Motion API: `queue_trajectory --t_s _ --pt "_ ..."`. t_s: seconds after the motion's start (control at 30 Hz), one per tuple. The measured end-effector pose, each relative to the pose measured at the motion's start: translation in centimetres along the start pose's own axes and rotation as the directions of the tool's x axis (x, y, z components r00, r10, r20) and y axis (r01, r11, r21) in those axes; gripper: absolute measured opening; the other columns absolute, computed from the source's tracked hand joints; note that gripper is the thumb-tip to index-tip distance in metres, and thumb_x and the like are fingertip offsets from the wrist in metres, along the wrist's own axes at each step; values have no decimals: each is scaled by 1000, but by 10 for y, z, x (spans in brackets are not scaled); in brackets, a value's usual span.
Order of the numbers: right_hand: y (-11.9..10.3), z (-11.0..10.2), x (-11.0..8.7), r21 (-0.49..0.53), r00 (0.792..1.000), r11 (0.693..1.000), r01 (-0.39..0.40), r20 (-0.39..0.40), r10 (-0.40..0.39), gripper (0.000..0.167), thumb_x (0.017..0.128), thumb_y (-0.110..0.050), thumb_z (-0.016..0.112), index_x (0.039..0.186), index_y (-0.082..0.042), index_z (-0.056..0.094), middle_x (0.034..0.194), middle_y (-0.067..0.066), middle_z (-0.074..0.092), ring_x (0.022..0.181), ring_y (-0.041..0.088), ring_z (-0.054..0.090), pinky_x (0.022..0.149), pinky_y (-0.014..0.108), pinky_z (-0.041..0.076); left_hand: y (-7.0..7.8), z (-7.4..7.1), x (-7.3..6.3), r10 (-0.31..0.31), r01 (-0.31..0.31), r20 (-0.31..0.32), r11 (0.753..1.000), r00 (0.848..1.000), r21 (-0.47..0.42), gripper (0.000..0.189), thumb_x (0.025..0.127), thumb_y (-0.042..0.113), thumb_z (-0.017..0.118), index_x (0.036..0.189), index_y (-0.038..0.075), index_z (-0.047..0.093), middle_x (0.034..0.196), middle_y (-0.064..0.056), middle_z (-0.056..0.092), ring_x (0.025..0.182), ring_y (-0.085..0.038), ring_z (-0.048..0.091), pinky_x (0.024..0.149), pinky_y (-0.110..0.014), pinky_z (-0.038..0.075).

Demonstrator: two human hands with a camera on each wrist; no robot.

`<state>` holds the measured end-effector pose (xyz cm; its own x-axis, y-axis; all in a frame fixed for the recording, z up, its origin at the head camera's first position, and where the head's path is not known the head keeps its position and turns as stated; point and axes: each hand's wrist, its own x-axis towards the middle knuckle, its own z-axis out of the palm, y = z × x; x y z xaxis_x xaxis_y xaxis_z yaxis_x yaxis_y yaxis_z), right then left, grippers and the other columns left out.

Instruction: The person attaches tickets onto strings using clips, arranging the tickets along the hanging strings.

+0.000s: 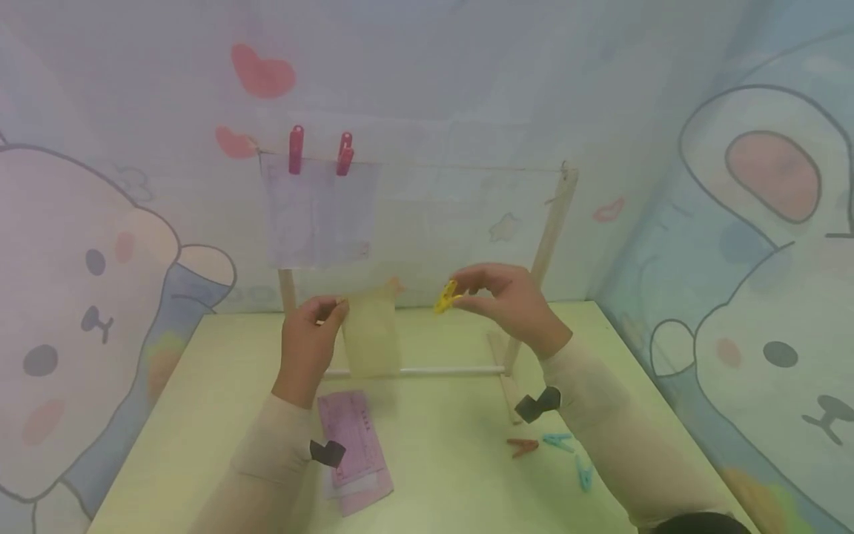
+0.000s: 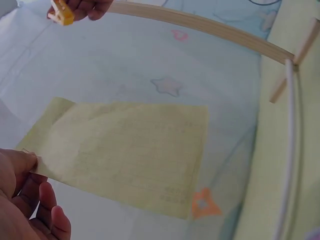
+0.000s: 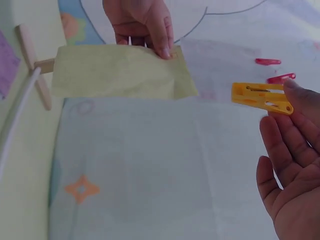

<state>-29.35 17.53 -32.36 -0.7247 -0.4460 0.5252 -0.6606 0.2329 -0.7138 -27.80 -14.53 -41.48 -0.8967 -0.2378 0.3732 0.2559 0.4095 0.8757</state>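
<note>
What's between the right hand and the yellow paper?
The yellow clip, held by the right hand, then a bare gap before the yellow paper; head and right wrist views show this.

Head cam: table [image 1: 454, 445] & rack [image 1: 555, 222] seen fwd/down from above, farther off. Wrist cams: yellow paper [image 2: 125, 150] viewed close-up, L aimed rightward, R leftward; paper + yellow clip [image 3: 256, 98] shared by both.

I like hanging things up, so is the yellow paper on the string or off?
Off: the left hand holds the yellow paper apart from the string, while the right hand holds the yellow clip.
</note>
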Motion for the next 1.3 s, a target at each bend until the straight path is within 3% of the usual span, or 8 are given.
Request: queue_trajectory --t_s 0.2,0.33,0.43,0.57,0.8,0.93,1.07,1.3 --pt "-25 -5 31 -5 996 998 63 -66 -63 26 87 -5 83 112 -6 78 103 9 77 98 26 68 87 33 55 36 -6 22 27 -28 -20 999 999 -41 35 100 44 69 110 11 75 100 -3 73 92 -18 63 78 -37 49" --pt "-42 -11 50 0 992 996 89 -90 -89 26 87 -4 83 112 -5 78 104 14 77 97 27 68 85 31 55 60 -8 34 87 -91 -49 992 995 -87 34 100 39 70 108 6 76 95 -5 73 87 -18 66 75 -31 50" --pt "-54 -14 65 -21 989 995 96 -109 -98 26 87 -7 84 112 -7 78 104 11 78 91 21 67 84 30 54 78 -9 40 135 -146 -90 981 987 -127 29 99 32 72 104 4 78 88 -8 73 79 -18 64 66 -25 51" --pt "-67 -18 82 -78 985 992 104 -130 -113 26 87 -12 86 111 -10 80 102 6 79 87 18 66 83 32 53 98 -10 44 140 -156 -114 976 984 -149 25 98 28 73 103 5 79 84 -7 72 73 -16 63 58 -22 53" --pt "-88 -23 107 -156 980 986 57 -180 -85 23 86 -19 87 108 -16 82 94 -2 78 85 16 62 77 28 48 121 -7 54 142 -163 -129 971 981 -172 23 98 27 73 106 6 80 92 -5 75 72 -16 63 60 -23 55" --pt "-96 -25 125 -133 977 990 49 -199 -76 21 85 -17 88 105 -14 83 93 -2 78 85 18 61 72 28 47 136 -5 65 123 -142 -123 976 985 -166 24 99 29 73 107 8 80 95 -4 74 75 -16 62 62 -25 56" --pt "-99 -27 143 -88 975 996 27 -216 -45 17 84 -12 88 100 -9 83 96 0 79 87 18 67 77 26 53 149 -4 77 90 -104 -104 985 991 -140 26 99 30 72 112 8 79 99 -5 75 81 -14 62 63 -25 56" --pt "-102 -27 162 -9 974 1000 -3 -224 1 8 84 -4 86 90 -5 81 90 3 79 89 18 72 84 30 59 161 0 89 113 -125 -112 986 987 -112 25 100 28 72 109 5 79 100 -7 76 84 -15 63 67 -26 55"
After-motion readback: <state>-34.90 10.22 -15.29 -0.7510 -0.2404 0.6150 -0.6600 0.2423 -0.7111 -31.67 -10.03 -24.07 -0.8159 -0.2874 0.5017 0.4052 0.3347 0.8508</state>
